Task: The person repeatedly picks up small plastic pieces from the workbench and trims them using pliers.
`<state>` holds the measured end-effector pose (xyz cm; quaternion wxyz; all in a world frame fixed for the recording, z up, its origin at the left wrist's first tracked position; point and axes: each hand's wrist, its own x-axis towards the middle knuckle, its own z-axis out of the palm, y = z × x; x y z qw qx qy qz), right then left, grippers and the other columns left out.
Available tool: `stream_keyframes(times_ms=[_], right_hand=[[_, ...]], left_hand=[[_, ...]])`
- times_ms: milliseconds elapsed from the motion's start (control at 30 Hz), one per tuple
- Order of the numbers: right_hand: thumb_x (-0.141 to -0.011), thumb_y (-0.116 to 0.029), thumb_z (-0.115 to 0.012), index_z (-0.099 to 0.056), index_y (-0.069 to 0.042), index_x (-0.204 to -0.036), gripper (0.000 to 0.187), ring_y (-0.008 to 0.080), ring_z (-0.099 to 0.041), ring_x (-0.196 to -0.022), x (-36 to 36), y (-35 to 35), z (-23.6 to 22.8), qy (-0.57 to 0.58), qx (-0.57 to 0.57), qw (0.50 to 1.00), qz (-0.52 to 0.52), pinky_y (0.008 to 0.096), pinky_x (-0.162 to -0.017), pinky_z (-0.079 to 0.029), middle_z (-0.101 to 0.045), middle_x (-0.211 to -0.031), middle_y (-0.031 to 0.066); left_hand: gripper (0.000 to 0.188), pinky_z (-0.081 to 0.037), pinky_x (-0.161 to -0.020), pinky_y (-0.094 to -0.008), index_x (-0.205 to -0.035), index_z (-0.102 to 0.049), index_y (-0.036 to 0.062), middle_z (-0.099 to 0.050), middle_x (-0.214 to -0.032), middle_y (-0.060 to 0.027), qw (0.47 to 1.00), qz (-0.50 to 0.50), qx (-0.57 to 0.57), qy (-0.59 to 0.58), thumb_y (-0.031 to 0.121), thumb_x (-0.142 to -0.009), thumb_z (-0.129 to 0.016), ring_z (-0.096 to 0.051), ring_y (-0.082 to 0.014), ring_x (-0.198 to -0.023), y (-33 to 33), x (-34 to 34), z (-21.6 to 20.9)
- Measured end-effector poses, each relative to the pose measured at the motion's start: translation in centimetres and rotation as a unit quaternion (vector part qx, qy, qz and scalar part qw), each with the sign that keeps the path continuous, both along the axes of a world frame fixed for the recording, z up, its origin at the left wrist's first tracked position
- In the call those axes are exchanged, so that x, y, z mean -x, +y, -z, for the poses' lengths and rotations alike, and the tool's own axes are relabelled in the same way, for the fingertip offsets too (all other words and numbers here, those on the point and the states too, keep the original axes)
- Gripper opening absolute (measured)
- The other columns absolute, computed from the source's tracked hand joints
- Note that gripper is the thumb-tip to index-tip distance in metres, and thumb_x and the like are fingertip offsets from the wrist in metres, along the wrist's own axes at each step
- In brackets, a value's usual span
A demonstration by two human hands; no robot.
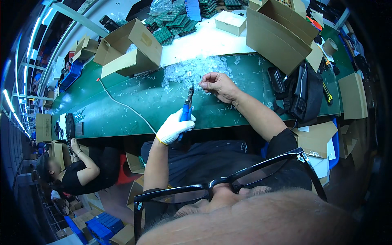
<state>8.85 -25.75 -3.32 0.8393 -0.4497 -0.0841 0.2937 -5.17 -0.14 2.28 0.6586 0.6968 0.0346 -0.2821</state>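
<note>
- While the head view looks down over a green worktop (122, 110), the left hand (173, 127), in a white glove, is closed around the blue handles of a pair of pliers (188, 104).
- Long axis of the pliers runs nearly upright in the picture, handles toward the person, dark nose pointing away toward a heap of small clear plastic parts (192, 71).
- Just right of the nose, the bare right hand (218, 85) is pinched shut on something too small to make out, at the heap's near edge.
- Open green surface stretches left of the hands, crossed only by a thin white cable (122, 104); the worktop's near edge lies just below the gloved hand.
- Right of the forearm, a black bag (306, 96) crowds that side; open cardboard boxes (130, 49) stand behind the heap.
</note>
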Motion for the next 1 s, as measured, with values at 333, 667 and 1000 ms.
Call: stream_keyframes(times_ms=[333, 667, 1000], right_hand=[[-0.099, -0.009, -0.079, -0.073, -0.001, -0.107, 0.013, 0.0171, -0.074, -0.092, 0.3, 0.3, -0.5, 0.008, -0.012, 1.000, 0.007, 0.0289, -0.084, -0.061, -0.075, -0.103, 0.0082], [-0.099, -0.014, -0.081, -0.073, -0.004, -0.107, 0.015, 0.0120, -0.073, -0.084, 0.9, 0.7, -0.3, -0.025, 0.041, 0.998, 0.033, 0.0256, -0.074, -0.060, -0.075, -0.094, 0.0033], [-0.093, -0.011, -0.088, -0.074, -0.001, -0.105, 0.021, 0.0159, -0.073, -0.082, 0.5, 0.3, -0.4, -0.040, 0.067, 0.997, 0.023, 0.0308, -0.073, -0.061, -0.076, -0.094, 0.0069]], left_hand=[[0.070, -0.055, -0.084, -0.0288, -0.154, -0.052, -0.0009, -0.070, -0.111, -0.0033, 0.999, 0.024, -0.026, -0.011, 0.021, -0.094, -0.081, -0.065, -0.0113, -0.091, -0.3, -0.3, -0.3], [0.068, -0.056, -0.084, -0.0297, -0.151, -0.053, -0.0041, -0.071, -0.109, -0.0047, 0.998, 0.044, -0.048, -0.010, 0.020, -0.094, -0.080, -0.066, -0.0122, -0.091, -0.8, -0.6, -0.8], [0.063, -0.054, -0.069, -0.0278, -0.146, -0.057, -0.0074, -0.070, -0.093, -0.0025, 0.993, 0.042, -0.106, -0.015, 0.018, -0.093, -0.080, -0.065, -0.0106, -0.076, -1.1, -0.4, -2.3]])
